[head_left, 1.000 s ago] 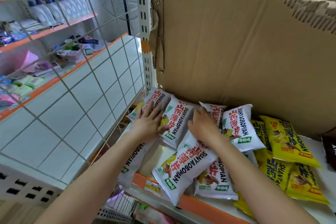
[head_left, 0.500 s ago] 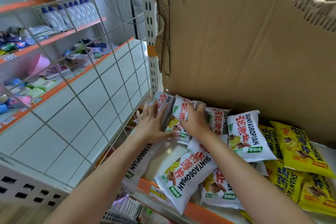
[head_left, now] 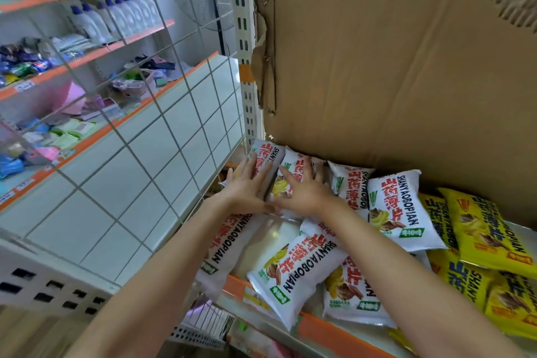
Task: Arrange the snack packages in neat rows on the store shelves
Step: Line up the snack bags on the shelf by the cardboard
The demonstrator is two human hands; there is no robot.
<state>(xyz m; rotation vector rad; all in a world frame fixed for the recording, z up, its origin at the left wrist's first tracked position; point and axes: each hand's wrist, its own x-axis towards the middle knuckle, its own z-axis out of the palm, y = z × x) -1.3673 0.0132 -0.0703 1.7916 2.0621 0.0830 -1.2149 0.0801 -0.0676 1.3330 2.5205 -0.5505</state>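
Fingers of left hand (head_left: pixel 247 187), right hand (head_left: pixel 303 190) spread flat, pressing white snack packages (head_left: pixel 286 166).

Glossy plastic snack packages (head_left: pixel 293 273), matt torn corrugated cardboard (head_left: pixel 392 67), white metal wire grid (head_left: pixel 162 113)

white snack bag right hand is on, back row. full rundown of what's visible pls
The white snack bag is a glossy, puffed plastic pillow pack with red characters, a green mark near its top and a yellow-brown food picture low down. It stands nearly upright in the back row, leaning on the cardboard sheet. The right hand lies flat on its front, fingers straight, hiding the middle. The neighbouring bag under the left hand touches its left side.
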